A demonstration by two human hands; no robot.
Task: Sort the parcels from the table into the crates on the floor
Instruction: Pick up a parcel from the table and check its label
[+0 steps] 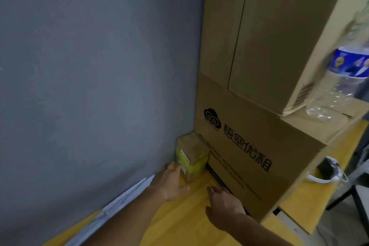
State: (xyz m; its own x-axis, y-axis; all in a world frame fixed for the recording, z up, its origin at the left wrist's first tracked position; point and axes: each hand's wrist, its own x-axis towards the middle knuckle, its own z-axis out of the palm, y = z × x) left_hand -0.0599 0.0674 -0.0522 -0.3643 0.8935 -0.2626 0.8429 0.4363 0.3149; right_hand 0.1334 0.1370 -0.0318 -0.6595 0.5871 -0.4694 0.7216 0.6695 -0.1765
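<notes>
Small cardboard parcel with yellow-green tape and a white label sits on the yellow wooden table, tucked in the corner between the grey wall and the big brown cardboard box with black printed characters and a cloud logo. Left hand is against the parcel's left side, fingers reaching along the labelled face and thumb out on the table; it touches the parcel, but I cannot tell if the fingers have closed round it, looks more like a first contact than a hold. Right hand is apart from the parcel, fingers loosely spread, resting low on the table just beside the foot of the big box, holding nothing. Progress judgement: this parcel is not yet lifted, so at least one is left to sort; no crates or floor drop zone in view, so what is already sorted cannot be told. Next step is likely pulling the parcel out of the corner, tight spot, wall and box on two sides. Surface and room: glossy yellow wood table, a pale sheet or strip lying along the wall edge. A second plain brown carton is stacked on the big box, a blurred clear plastic bottle with blue label beside it at right, a dark item with white cable on the far table edge.
</notes>
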